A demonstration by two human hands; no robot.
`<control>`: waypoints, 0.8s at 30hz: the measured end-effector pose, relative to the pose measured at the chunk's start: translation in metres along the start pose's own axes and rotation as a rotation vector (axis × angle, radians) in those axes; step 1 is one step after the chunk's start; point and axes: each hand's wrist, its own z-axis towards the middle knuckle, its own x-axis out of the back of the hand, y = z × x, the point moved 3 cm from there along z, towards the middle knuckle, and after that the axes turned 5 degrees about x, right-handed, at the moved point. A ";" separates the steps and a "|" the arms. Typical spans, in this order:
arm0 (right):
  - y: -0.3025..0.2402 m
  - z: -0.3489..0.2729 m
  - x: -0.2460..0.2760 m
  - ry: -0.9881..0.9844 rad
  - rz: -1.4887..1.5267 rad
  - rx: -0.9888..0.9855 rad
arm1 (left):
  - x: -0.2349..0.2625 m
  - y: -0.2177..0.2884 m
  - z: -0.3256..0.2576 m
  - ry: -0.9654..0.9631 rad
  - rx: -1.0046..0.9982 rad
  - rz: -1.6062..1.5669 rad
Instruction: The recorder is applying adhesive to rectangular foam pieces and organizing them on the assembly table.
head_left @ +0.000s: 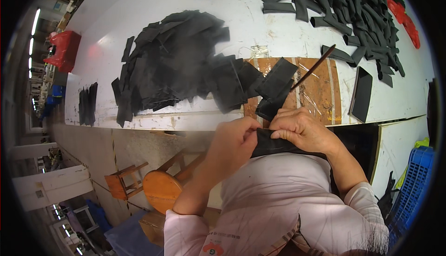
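Note:
Close in front of my body, at the table's near edge, both hands pinch a black fabric piece. My left hand grips its left side, with thumb and fingertips pressed together. On the other side my right hand is closed on the same cloth, its thumb toward the left hand. Just beyond the fingers, flat black fabric pieces overlap a brown taped board. A thin dark stick slants over that board, its lower end by the fabric. What the fingertips cover is hidden.
A large heap of flat black pieces spreads across the white table. Tube-like black pieces pile up at the far right. A phone-like dark slab lies right of the board. Wooden stools stand below left; a blue crate is at right.

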 end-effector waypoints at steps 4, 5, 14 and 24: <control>-0.020 0.005 0.004 0.464 -0.680 0.107 | -0.008 -0.009 -0.002 0.126 -0.028 -0.192; -0.026 0.000 0.006 0.500 -0.690 0.084 | -0.010 -0.010 -0.004 0.201 0.010 -0.283; -0.026 0.002 -0.006 0.481 -0.170 0.021 | -0.030 0.004 -0.002 0.624 -0.308 0.025; 0.008 0.004 -0.008 0.539 0.237 -0.147 | -0.027 -0.015 0.023 0.131 0.046 -1.190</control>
